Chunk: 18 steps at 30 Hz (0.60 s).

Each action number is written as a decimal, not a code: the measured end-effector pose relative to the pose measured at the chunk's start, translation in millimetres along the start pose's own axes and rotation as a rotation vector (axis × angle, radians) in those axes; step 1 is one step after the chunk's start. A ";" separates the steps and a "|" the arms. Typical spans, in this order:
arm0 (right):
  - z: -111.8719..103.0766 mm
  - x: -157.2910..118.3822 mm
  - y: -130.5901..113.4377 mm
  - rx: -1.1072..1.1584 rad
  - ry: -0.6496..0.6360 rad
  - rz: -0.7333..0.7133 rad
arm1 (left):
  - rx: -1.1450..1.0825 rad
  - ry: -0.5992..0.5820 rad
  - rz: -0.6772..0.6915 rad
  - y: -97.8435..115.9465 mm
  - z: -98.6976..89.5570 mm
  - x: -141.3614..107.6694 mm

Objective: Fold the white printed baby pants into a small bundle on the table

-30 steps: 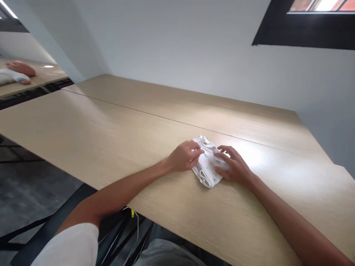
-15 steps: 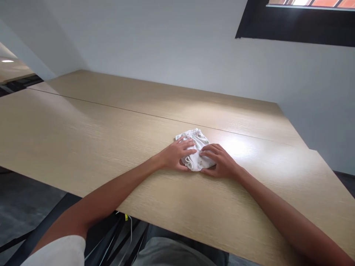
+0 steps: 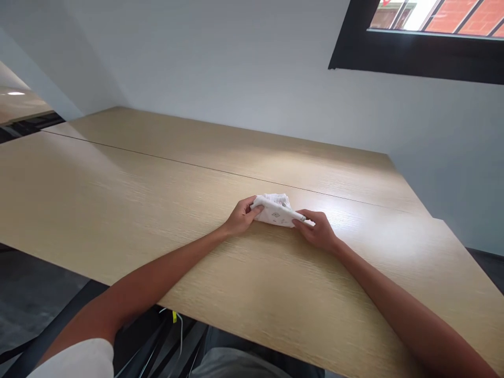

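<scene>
A small white cloth garment [image 3: 274, 212] with a faint print and a gathered, ribbed edge is folded over at the middle of the light wooden table [image 3: 165, 205]. My left hand [image 3: 241, 216] pinches its left end between thumb and fingers. At the right end, my right hand [image 3: 317, 229] grips the cloth the same way, thumb on the near side. The ribbed edge shows behind the folded front layer. The fingertips behind the cloth are partly hidden.
A thin seam [image 3: 197, 165] runs across the table beyond the garment. Behind the table stands a pale wall [image 3: 236, 68], with a dark-framed window [image 3: 413, 55] at the upper right. A white cable [image 3: 181, 333] with a yellow tag hangs below the near edge.
The garment lay flatter under both hands before. Now its near part is lifted and folded over away from me, and both hands have closed on its ends. The view has tilted slightly upward.
</scene>
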State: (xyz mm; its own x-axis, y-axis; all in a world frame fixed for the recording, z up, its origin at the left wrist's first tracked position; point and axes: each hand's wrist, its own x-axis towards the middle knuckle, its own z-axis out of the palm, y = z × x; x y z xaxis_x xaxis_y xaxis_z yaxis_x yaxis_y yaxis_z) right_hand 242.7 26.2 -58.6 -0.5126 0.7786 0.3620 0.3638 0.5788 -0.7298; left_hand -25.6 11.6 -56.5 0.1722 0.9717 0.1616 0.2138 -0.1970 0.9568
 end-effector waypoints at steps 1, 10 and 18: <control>0.3 -0.2 0.1 0.046 0.047 0.046 | -0.041 -0.014 -0.005 0.5 0.2 0.0; 3.2 7.3 -9.5 0.183 0.155 0.356 | 0.037 -0.077 0.056 -2.5 5.0 -8.9; -2.1 -5.3 23.3 -0.327 0.124 0.411 | 0.213 -0.075 0.056 -2.9 4.5 -7.8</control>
